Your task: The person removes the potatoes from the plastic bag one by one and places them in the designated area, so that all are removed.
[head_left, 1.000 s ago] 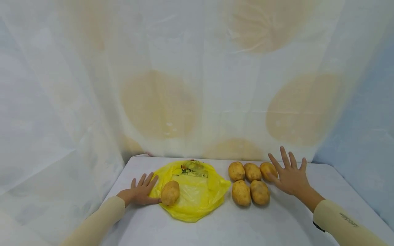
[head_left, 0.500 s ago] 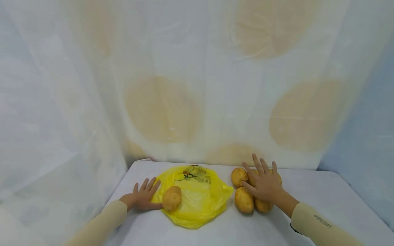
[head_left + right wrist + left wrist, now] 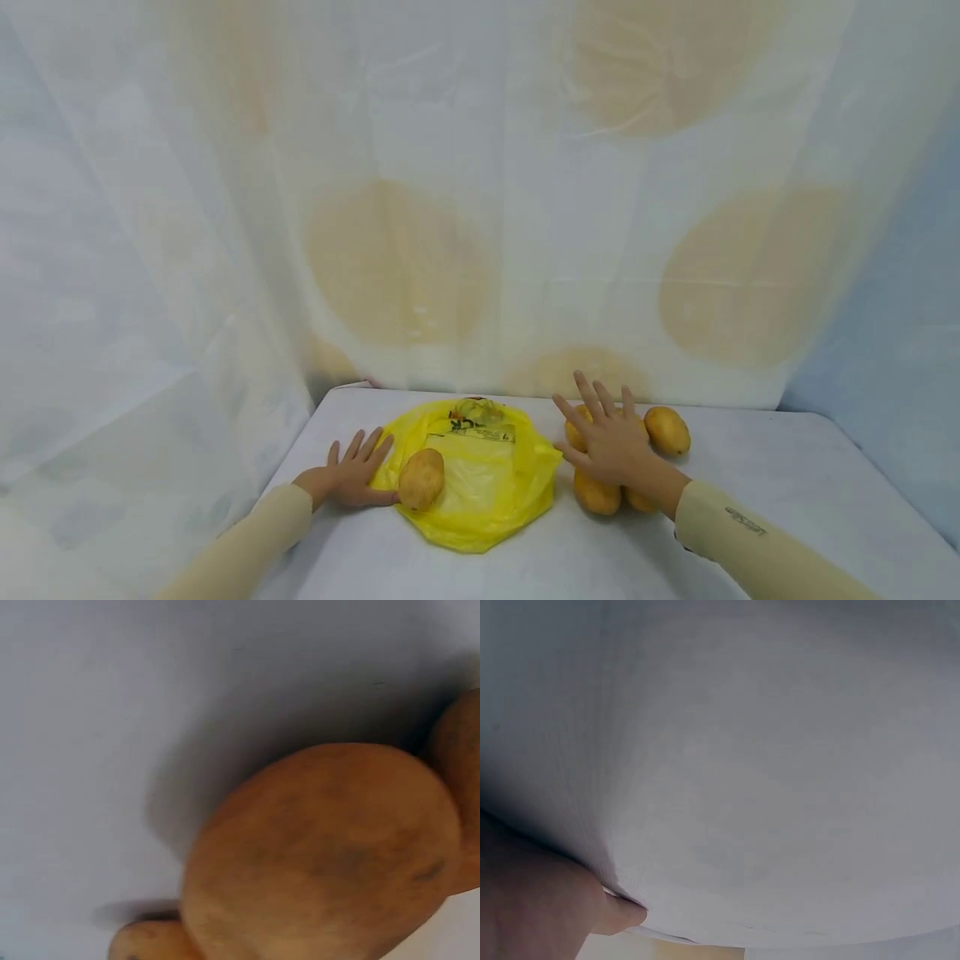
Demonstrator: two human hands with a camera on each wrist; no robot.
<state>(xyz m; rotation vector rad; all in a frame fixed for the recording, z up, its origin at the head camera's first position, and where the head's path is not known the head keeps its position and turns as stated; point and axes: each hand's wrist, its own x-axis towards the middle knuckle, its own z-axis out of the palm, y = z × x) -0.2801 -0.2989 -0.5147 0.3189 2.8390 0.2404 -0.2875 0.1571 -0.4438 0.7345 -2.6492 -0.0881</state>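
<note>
My left hand (image 3: 352,479) lies at the left edge of a flat yellow plastic bag (image 3: 480,504), fingers spread. Its thumb tip is right at a potato (image 3: 422,479) that sits on the bag's left part. With fingers spread and straight, my right hand (image 3: 611,446) is over a group of potatoes and hides much of them. Below its palm a front potato (image 3: 597,497) shows. Another potato (image 3: 667,431) lies uncovered to the right of the hand. The right wrist view shows one potato (image 3: 322,855) large, close to the camera. Part of the left hand (image 3: 540,915) fills the left wrist view's lower left corner.
A white-covered table (image 3: 420,575) bears everything. Behind it hangs a pale curtain (image 3: 525,275) with beige circles, close to the back edge. More sheeting (image 3: 150,400) hangs on the left, and a bluish sheet (image 3: 892,375) on the right.
My right hand has moved left, from the right side of the potatoes to over them, uncovering the back right potato. My left hand, the bag and the potato on it stay in place.
</note>
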